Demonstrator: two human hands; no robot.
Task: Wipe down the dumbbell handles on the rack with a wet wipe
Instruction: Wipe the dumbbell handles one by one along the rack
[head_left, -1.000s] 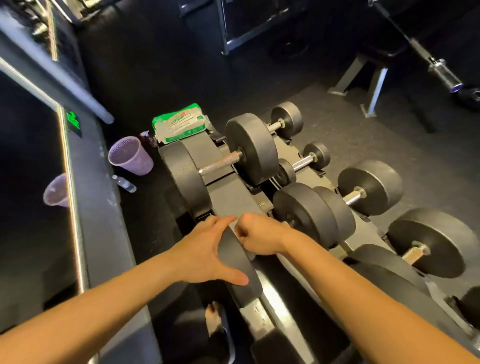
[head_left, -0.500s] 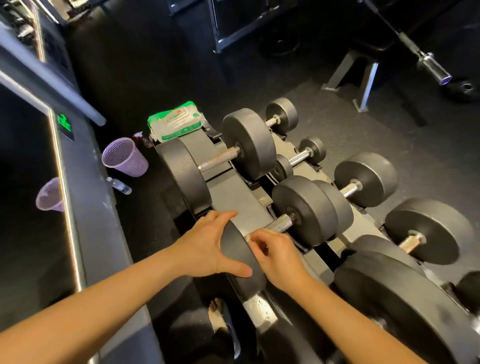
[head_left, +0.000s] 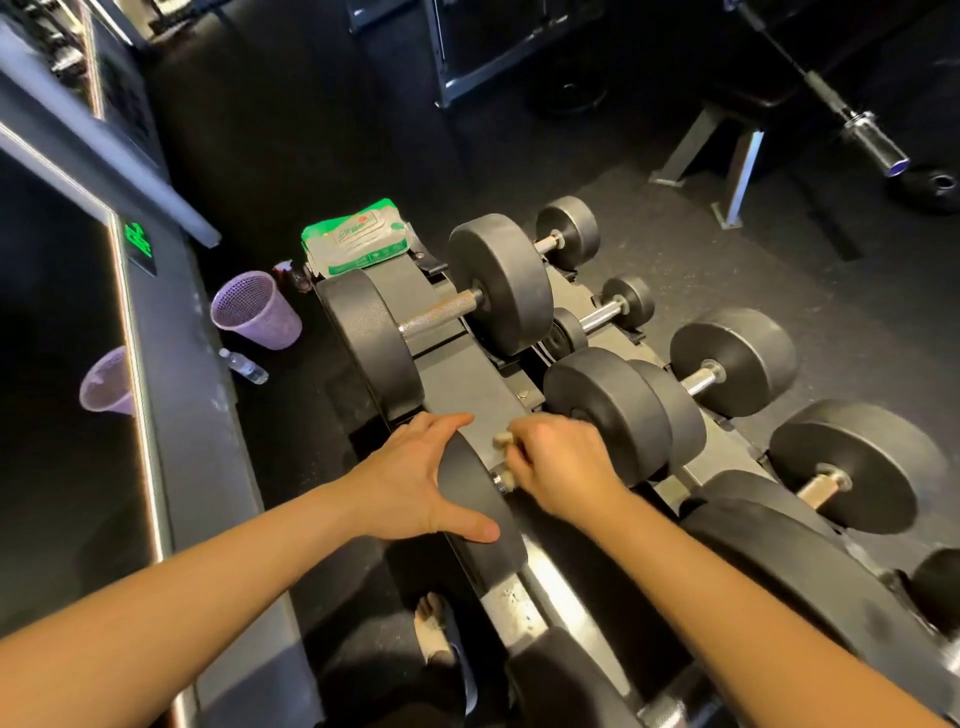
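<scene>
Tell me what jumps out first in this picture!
Two bare arms reach in from below: the left hand rests on a black dumbbell head while the right hand grips a crumpled wet wipe right beside it. Farther back, a bright green wipes pack lies at the far end of the rack, a purple basket on the floor nearby.

- Wet wipe (head_left: 502, 440): a small off-white wad pinched in your right hand (head_left: 563, 467), with only scraps showing between the fingers.
- Nearest dumbbell (head_left: 480, 512): black round discs, lying across the rack. Its handle is hidden under the wipe hand.
- Rack (head_left: 462, 379): dark sloped metal, running from 6 towards 11 o'clock.
- Next dumbbell handle (head_left: 441, 314): bare knurled steel, at 12 o'clock from the wipe.
</scene>
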